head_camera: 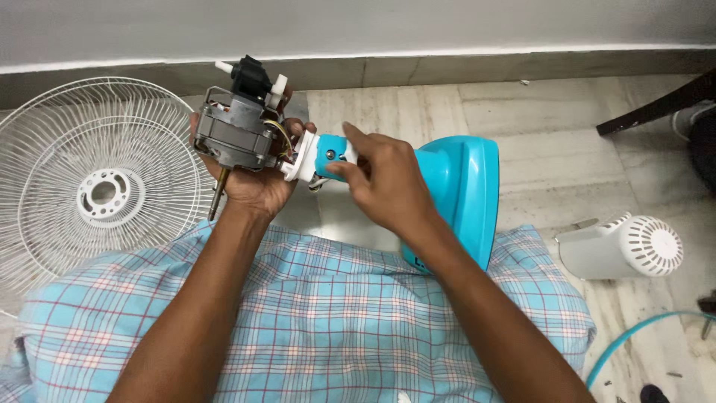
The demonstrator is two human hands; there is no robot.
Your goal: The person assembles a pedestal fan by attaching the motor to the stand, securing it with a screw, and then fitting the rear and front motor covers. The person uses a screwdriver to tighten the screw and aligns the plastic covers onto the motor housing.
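Observation:
My left hand [253, 183] cradles a grey fan motor [237, 128] from below; a black gearbox with white knobs tops it and its metal shaft [217, 195] points down. My right hand [384, 179] grips the white and turquoise neck [319, 158] that joins the motor to the turquoise fan base [462, 190]. The thumb and fingers press on the neck near a small screw. The base rests across my lap, over a blue checked cloth [313, 313].
A white wire fan guard [89, 179] lies on the marble floor at left. A white motor cover [623, 246] lies at right, with a turquoise cable [634, 332] beside it. A dark furniture leg [656, 104] crosses the top right.

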